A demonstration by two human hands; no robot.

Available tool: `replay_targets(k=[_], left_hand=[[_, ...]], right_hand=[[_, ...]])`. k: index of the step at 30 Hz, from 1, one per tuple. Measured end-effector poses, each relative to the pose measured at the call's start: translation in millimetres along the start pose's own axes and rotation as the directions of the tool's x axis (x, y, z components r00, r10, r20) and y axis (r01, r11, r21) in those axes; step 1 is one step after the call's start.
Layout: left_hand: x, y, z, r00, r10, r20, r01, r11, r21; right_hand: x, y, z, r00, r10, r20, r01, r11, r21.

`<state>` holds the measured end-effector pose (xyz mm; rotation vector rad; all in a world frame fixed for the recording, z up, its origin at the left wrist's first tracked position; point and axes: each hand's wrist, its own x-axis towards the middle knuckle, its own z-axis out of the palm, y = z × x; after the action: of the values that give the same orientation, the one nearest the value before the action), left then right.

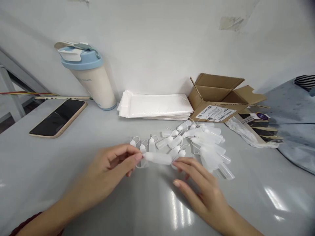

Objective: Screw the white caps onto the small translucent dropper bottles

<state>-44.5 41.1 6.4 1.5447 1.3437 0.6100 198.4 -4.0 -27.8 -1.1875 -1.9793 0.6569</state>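
Note:
A translucent white plastic bottle (pixel 158 158) lies level in the air above the table, its cap end pinched between the thumb and fingers of my left hand (pixel 115 168). Close to the bottle's other end is my right hand (pixel 200 186), its thumb and fingers apart; the fingertips are near or touching the base. Behind, a few small capped bottles (pixel 152 144) stand on the grey table (pixel 137 209). To their right lies a loose pile of similar bottles (pixel 209 139), some with thin looped strips at the caps.
Along the wall are a cream tumbler with a blue lid (pixel 97 82), a stack of white envelopes (pixel 157 105) and an open cardboard box (pixel 214 98). A phone (pixel 59 118) lies at the left. At the right are a plastic-wrapped package (pixel 256 129) and a person's light blue clothing (pixel 290 111).

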Motion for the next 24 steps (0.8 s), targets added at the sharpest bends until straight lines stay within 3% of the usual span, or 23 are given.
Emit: replay_targets(k=[2,4,8,11,15,18,24], left_hand=[[6,-2,-7.3,0.998,-0.048,-0.049,0.05,0.998,0.036],[11,-5,-13.6,0.994,-0.104,-0.038,0.106,0.993,0.057],[19,-10,-19.3,0.984,-0.17,0.059,0.169,0.985,0.018],[22,-11,-17.7,0.987,-0.163,-0.003,0.162,0.984,0.072],[21,-9,-12.8,0.979,-0.09,-0.184,0.125,0.973,0.192],[18,-7,-10.5,0.965,-0.031,-0.259,0.091,0.97,0.226],[13,-7,-8.6,0.958,0.024,-0.286,0.05,0.968,0.247]], right_hand=[[0,5,1,0.994,-0.104,0.043,0.111,0.969,-0.222],[0,7,1,0.987,-0.112,0.112,0.141,0.942,-0.304],[3,8,-1,0.987,-0.086,0.137,0.119,0.961,-0.251],[4,9,-2,0.992,-0.048,0.113,0.073,0.971,-0.23],[2,12,-2,0.998,0.046,0.037,-0.033,0.958,-0.286],[1,15,-1,0.988,0.153,-0.017,-0.149,0.918,-0.368],[5,15,-5,0.914,0.39,-0.109,-0.401,0.834,-0.378]])
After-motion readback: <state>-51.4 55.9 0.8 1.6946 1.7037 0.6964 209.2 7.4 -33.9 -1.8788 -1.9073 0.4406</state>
